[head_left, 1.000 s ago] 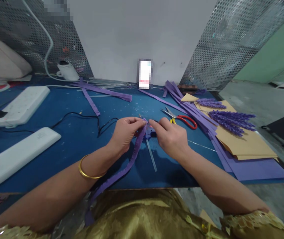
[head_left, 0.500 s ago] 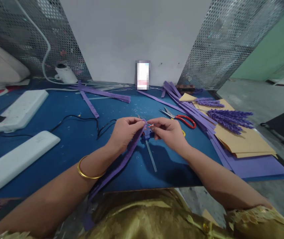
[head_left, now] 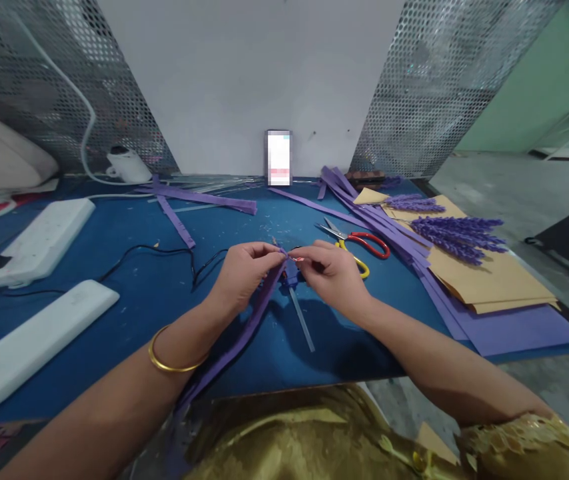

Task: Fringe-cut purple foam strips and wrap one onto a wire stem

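Note:
My left hand (head_left: pixel 247 273) is closed in a pinch on the upper end of a long purple paper strip (head_left: pixel 249 330), which trails down past my wrist over the table's near edge. Facing it, my right hand (head_left: pixel 337 275) is also pinched shut, its fingertips close to the strip's end. What those fingers grip is too small to make out. Just under both hands lies a blue glue gun (head_left: pixel 291 275), partly covered by them. A clear glue stick (head_left: pixel 302 321) sticks out of it toward me.
Red-and-yellow scissors (head_left: pixel 368 243) lie to the right. Beyond are purple strips (head_left: pixel 379 220), lavender-like flower sprigs (head_left: pixel 457 237) and tan paper (head_left: pixel 494 287). White power strips (head_left: pixel 39 340) and a black cord (head_left: pixel 139 233) occupy the left. A lit phone (head_left: pixel 279 158) leans on the back panel.
My right fingertips have moved in closer to the left ones at the strip's end. The yellow scissor handle shows more now. The whole view has shifted slightly.

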`<state>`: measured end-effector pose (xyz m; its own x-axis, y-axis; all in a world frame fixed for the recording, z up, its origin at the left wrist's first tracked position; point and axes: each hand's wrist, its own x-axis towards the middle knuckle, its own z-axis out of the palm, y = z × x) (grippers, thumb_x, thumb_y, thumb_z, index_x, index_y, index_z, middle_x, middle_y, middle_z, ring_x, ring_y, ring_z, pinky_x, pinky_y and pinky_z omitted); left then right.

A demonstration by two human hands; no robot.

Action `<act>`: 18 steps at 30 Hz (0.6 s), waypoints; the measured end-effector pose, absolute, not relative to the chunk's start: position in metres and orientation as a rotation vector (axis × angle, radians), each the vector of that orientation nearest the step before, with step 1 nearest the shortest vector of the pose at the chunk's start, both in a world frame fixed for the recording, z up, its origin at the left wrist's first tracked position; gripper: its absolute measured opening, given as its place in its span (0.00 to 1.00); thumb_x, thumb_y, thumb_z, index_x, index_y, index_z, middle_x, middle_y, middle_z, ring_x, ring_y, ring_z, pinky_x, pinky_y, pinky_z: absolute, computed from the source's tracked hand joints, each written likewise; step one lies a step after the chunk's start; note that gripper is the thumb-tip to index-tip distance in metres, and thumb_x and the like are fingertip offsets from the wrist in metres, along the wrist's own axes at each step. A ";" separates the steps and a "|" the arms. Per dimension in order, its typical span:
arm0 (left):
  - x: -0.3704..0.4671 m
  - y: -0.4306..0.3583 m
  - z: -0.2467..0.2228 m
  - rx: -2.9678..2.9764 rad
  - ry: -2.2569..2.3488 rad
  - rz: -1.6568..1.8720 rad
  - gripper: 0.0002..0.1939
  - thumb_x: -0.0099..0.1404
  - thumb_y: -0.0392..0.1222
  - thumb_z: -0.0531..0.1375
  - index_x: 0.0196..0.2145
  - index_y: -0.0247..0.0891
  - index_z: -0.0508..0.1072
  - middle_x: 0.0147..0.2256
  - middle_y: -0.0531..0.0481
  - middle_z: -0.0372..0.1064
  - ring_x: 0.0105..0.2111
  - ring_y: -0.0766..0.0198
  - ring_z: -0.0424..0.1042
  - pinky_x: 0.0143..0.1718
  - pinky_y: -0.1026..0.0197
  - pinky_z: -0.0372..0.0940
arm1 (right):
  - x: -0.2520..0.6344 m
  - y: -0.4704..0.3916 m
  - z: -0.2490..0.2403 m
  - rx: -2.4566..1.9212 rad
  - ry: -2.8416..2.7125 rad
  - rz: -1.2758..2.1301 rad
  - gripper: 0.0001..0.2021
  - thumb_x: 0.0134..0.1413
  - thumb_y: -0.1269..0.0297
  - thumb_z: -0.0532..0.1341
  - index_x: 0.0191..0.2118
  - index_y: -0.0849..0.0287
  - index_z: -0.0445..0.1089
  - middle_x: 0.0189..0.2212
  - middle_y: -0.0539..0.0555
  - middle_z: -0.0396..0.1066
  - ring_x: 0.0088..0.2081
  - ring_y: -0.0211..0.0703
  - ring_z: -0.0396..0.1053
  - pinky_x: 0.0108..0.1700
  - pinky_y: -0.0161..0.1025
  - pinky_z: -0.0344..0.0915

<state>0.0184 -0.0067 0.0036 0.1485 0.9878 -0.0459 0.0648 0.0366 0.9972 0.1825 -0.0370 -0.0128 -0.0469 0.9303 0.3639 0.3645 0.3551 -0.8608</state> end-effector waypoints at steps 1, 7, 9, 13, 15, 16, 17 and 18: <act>0.018 -0.006 0.004 1.290 1.170 1.034 0.06 0.49 0.41 0.68 0.22 0.36 0.78 0.18 0.54 0.67 0.19 0.69 0.59 0.22 0.65 0.52 | 0.182 -0.036 -0.013 -1.191 -1.585 0.753 0.13 0.50 0.74 0.60 0.38 0.56 0.80 0.24 0.49 0.67 0.27 0.38 0.66 0.31 0.35 0.61; 0.014 -0.001 0.001 1.304 1.157 0.986 0.07 0.49 0.43 0.68 0.23 0.36 0.80 0.21 0.51 0.71 0.22 0.67 0.63 0.24 0.65 0.56 | 0.184 -0.028 -0.009 -1.186 -1.360 1.206 0.08 0.47 0.65 0.65 0.35 0.61 0.77 0.19 0.47 0.70 0.17 0.35 0.66 0.17 0.31 0.59; 0.014 0.000 0.001 1.297 1.135 0.957 0.08 0.49 0.44 0.69 0.24 0.36 0.80 0.23 0.50 0.73 0.23 0.66 0.65 0.26 0.64 0.58 | 0.185 -0.026 -0.008 -1.174 -1.274 1.324 0.08 0.44 0.65 0.66 0.33 0.62 0.76 0.20 0.49 0.71 0.18 0.35 0.67 0.16 0.30 0.59; 0.013 0.001 0.003 1.281 1.106 0.947 0.08 0.48 0.43 0.69 0.25 0.37 0.80 0.25 0.51 0.75 0.25 0.66 0.67 0.29 0.64 0.60 | 0.186 -0.025 -0.009 -1.139 -1.140 1.475 0.09 0.40 0.65 0.69 0.31 0.63 0.76 0.23 0.52 0.75 0.19 0.35 0.70 0.16 0.30 0.60; 0.011 0.001 0.004 1.287 1.094 0.954 0.08 0.48 0.43 0.70 0.26 0.37 0.80 0.26 0.52 0.75 0.26 0.67 0.68 0.31 0.65 0.60 | 0.185 -0.025 -0.011 -1.113 -1.098 1.510 0.10 0.39 0.65 0.70 0.31 0.62 0.76 0.23 0.52 0.75 0.21 0.37 0.72 0.18 0.30 0.62; 0.010 0.002 0.005 1.291 1.094 0.948 0.08 0.48 0.43 0.70 0.26 0.37 0.80 0.25 0.52 0.75 0.26 0.67 0.67 0.30 0.65 0.60 | 0.184 -0.025 -0.011 -1.099 -1.084 1.518 0.10 0.39 0.65 0.71 0.31 0.62 0.76 0.23 0.52 0.75 0.22 0.38 0.73 0.19 0.30 0.63; 0.009 0.003 0.006 1.292 1.099 0.939 0.08 0.48 0.43 0.70 0.26 0.37 0.80 0.25 0.53 0.74 0.25 0.68 0.67 0.29 0.65 0.60 | 0.184 -0.025 -0.012 -1.086 -1.074 1.522 0.10 0.38 0.64 0.71 0.31 0.62 0.77 0.24 0.52 0.75 0.23 0.38 0.74 0.20 0.30 0.64; 0.008 0.004 0.006 1.288 1.105 0.922 0.08 0.48 0.43 0.70 0.26 0.37 0.80 0.24 0.53 0.74 0.24 0.68 0.66 0.28 0.65 0.59 | 0.184 -0.026 -0.013 -1.073 -1.066 1.524 0.11 0.38 0.64 0.72 0.31 0.61 0.77 0.24 0.52 0.76 0.23 0.39 0.74 0.21 0.30 0.64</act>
